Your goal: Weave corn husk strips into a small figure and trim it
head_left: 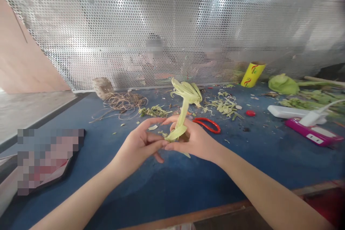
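Above the middle of the table, a long pale green corn husk strip (182,115) is bent between my hands, one end sticking up. My right hand (195,138) is closed around its lower part, thumb and fingers pinching it. The thumb and finger of my left hand (142,140) pinch the strip's lower end, where small greenish bits show. The fingertips of both hands meet there, and part of the grip is hidden. Just past my hands lies a bunch of corn husk (192,93). Beside my right hand is a red loop-shaped handle (211,125), perhaps of scissors.
A perforated metal screen (172,25) stands along the blue table's (107,201) far edge, people behind it. Tangled twine (126,104) lies left; husk scraps (225,106), a yellow cylinder (252,74), a red cap (250,113) and a purple power strip (314,133) lie right.
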Available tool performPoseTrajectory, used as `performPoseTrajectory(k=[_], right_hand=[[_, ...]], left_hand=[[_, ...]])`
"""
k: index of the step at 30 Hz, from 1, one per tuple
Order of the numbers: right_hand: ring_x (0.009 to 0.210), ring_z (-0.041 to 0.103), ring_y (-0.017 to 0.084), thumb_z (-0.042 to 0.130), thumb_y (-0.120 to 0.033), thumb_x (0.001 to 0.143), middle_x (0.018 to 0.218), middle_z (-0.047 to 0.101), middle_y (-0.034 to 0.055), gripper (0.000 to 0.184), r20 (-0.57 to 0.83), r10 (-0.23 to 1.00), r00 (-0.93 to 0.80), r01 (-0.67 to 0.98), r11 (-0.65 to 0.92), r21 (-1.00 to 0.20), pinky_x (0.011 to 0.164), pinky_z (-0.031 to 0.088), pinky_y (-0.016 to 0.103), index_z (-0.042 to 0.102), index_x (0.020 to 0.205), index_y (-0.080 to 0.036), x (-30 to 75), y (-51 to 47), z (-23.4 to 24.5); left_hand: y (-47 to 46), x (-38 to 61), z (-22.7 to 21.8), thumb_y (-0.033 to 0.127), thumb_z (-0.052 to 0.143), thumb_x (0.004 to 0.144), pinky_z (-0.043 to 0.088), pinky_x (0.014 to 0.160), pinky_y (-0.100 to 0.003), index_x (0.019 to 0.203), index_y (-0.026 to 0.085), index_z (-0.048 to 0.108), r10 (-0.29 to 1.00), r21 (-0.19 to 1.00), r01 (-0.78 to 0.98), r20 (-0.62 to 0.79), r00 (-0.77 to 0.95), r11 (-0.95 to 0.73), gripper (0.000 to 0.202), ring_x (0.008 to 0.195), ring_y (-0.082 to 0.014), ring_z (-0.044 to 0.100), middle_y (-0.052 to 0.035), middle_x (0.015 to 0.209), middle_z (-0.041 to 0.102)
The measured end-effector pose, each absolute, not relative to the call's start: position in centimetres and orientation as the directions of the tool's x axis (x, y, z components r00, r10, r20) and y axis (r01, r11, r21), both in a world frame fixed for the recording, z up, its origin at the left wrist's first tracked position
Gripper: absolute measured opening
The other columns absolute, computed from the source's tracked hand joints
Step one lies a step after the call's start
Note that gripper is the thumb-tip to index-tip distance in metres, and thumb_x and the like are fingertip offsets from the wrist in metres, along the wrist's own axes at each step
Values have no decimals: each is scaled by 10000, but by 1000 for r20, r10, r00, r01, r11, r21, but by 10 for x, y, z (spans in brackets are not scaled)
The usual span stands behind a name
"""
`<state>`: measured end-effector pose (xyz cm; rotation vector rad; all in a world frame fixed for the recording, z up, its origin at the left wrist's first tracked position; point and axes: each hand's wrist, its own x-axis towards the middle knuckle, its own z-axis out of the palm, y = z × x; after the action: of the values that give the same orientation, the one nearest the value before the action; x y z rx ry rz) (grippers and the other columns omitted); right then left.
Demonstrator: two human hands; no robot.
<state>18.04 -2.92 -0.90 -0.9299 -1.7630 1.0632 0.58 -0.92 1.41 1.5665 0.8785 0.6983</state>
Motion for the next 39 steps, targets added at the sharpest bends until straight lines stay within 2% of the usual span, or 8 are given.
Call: performPoseTrajectory(k=[7,12,17,21,26,30,35,39], right_hand=[[834,619,175,649,-236,713,900,640,38,247,263,894,-362,145,332,-932,748,504,305,611,951,-182,176,-28,-13],[731,619,155,641,-270,719,798,644,33,181,231,923,-308,174,293,-940,661,498,267,614,859,-159,175,-27,-12],[617,547,119,651,-305,704,681,568,-17,197,188,928,-323,204,262,-943,573,441,236,563,828,-179,176,-26,-11],[589,515,112,608,-324,740,645,543,-22,159,104,920,-379,246,208,-947,558,408,230,577,801,-181,176,-23,-12],[577,502,116,535,-341,786,636,549,-3,196,39,908,-416,324,189,-927,551,392,236,593,714,-168,179,-21,-14],[547,453,104,540,-356,772,609,514,-12,208,33,934,-356,384,179,-906,521,361,229,575,694,-166,181,-22,-16],[584,479,112,588,-396,734,644,536,-8,229,65,959,-276,333,159,-930,538,380,231,579,752,-168,186,-21,-13],[599,510,114,628,-426,698,669,561,-7,273,60,977,-204,279,117,-953,545,395,230,589,797,-175,192,-20,-9]], left_hand=[[-10,3,9,275,636,713,513,491,-238,1290,216,297,870,945,285,1,492,-162,671,476,-161,637,23,651,694],[-14,2,6,260,580,747,453,529,-186,1279,257,370,872,763,480,219,437,-432,572,460,-125,591,58,652,696],[-12,-3,3,302,523,797,447,624,-179,1314,225,321,777,597,539,256,575,-595,560,639,-138,631,31,717,690],[-9,-4,-2,277,477,827,447,689,-190,1303,203,328,708,537,500,300,640,-680,504,765,-151,637,14,723,658],[-14,-1,-3,249,458,834,443,694,-203,1259,204,350,710,574,478,288,642,-665,441,774,-152,632,19,713,641],[-16,1,0,214,446,826,445,651,-237,1242,227,313,755,643,500,194,626,-580,437,655,-142,605,42,683,616],[-13,-1,11,254,485,814,405,464,-200,1232,222,267,771,862,390,1,637,-324,473,471,-100,503,67,579,562],[-7,-6,17,255,532,792,397,423,-186,1221,196,300,731,962,250,-91,676,-111,491,422,-81,464,78,511,537]])
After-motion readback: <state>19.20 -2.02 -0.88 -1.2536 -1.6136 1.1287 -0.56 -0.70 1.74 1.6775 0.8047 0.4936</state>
